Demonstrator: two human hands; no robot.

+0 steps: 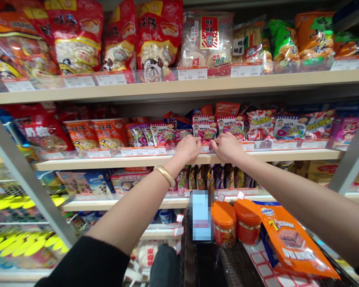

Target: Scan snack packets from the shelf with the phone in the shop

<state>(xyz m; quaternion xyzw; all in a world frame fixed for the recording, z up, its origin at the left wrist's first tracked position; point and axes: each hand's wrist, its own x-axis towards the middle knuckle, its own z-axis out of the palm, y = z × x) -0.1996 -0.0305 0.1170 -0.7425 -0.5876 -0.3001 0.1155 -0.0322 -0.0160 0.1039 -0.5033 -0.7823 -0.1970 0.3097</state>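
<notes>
Both my hands reach out to the middle shelf, at a small gummy candy bag [204, 129] with a red-and-white striped top. My left hand [189, 149], below a gold bangle [164, 176], is closed at the bag's lower left corner. At its lower right corner my right hand [227, 147] is closed too, fingertips pinched. The bag stands upright, its front facing me. Similar gummy bags [231, 125] stand close on either side and behind it. My fingers cover part of the price strip on the shelf edge.
Below my arms is a dark woven basket [187, 255] holding a phone [201, 215], orange-lidded jars [224, 223] and an orange wafer bag [293, 235]. Large snack bags [76, 38] fill the upper shelf [155, 87]. A grey post [26, 167] rises at left.
</notes>
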